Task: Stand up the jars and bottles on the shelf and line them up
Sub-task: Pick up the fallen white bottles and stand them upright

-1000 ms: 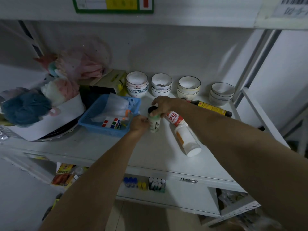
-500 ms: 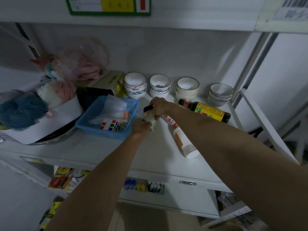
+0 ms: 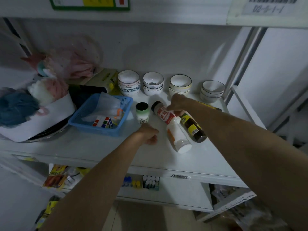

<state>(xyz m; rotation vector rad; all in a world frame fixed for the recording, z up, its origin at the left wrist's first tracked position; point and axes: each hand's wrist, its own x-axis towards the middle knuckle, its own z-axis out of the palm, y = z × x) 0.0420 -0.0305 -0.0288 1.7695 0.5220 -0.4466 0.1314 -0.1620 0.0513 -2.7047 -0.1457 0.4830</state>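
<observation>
On the white shelf (image 3: 93,147), a small black-lidded jar (image 3: 142,114) stands upright just right of the blue basket (image 3: 100,129). The left hand (image 3: 148,135) is loosely curled, holding nothing, just near of the jar. The right hand (image 3: 177,104) grasps a red-labelled white bottle (image 3: 164,114), tilted. A larger white bottle (image 3: 178,137) and a dark sauce bottle (image 3: 192,129) lie beside it. Stacked bowls (image 3: 153,83) line the far wall.
</observation>
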